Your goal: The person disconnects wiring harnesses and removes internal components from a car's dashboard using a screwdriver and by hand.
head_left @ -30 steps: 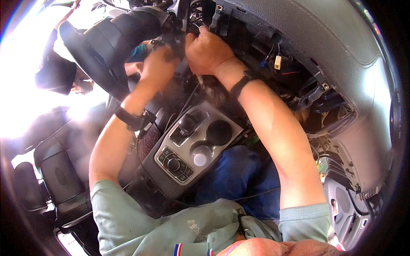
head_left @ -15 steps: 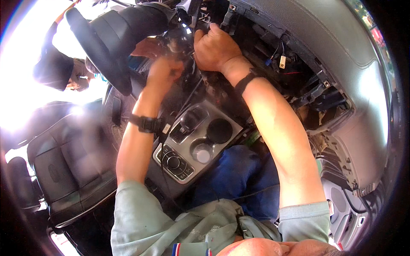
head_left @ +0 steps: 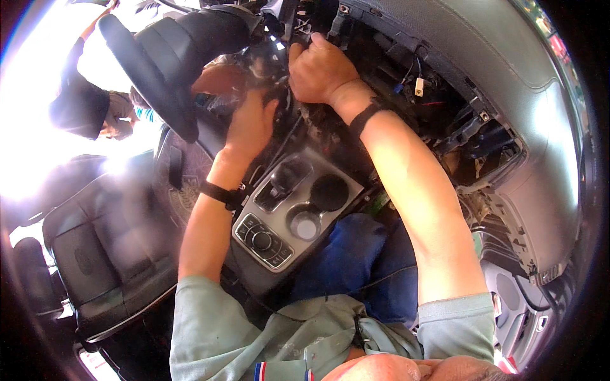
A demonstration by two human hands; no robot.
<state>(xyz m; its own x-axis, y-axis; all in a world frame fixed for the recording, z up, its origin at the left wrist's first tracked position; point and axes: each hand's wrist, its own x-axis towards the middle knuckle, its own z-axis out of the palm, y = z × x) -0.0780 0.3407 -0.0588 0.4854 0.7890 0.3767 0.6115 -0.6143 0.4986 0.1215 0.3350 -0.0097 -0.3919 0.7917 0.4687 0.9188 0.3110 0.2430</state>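
Observation:
My left hand reaches into the opened dashboard, left of centre, its thumb held apart from the stretched fingers. The fingertips blur into the dark parts, and I see nothing held. My right hand is closed in a fist by the dark dashboard cavity; whatever its fingers grip is hidden. Another person's hand reaches in beside the steering wheel, close to my left hand. Several dark parts and metal brackets lie between the hands, too unclear to name.
Below my hands is the centre console, with a gear shifter, cup holders and a round control knob. A white connector hangs on wires at right. At left stands a black seat; another person is beyond the wheel.
My left hand has turned, its thumb now apart from the fingers. The other person's hand has shifted slightly. My right hand stays in nearly the same place.

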